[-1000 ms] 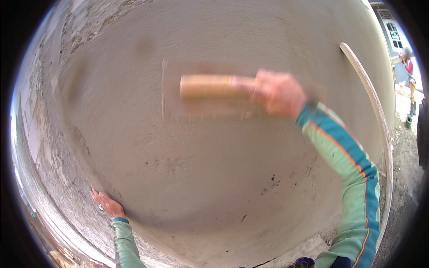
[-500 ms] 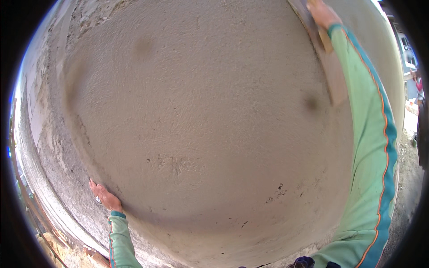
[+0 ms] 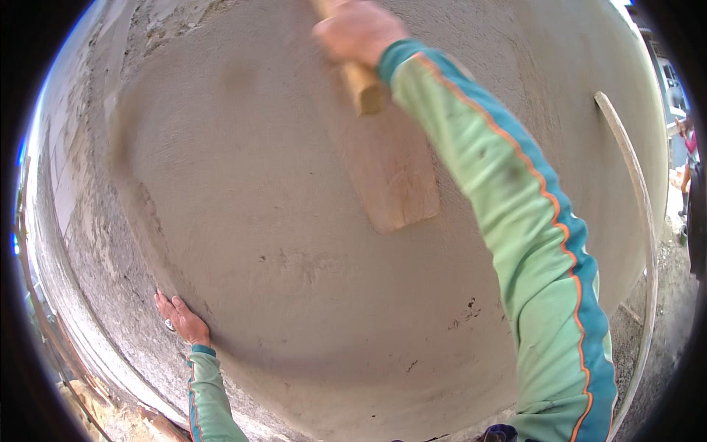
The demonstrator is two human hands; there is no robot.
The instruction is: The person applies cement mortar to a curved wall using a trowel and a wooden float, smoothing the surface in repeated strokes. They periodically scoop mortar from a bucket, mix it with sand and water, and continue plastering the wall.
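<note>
Float [image 3: 401,193], gripped in your right hand [image 3: 359,33], has moved left across the wall [image 3: 243,191], bringing its middle under work. Your left hand [image 3: 185,323] lies open at left.

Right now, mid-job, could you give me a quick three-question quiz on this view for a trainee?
1. Which hand grips the wooden trowel?
2. True or false: the left hand is free of tools.
3. On which side of the picture is the long pole: A, left; B, right; C, neither?

Key: 1. The right hand. 2. True. 3. B.
</note>
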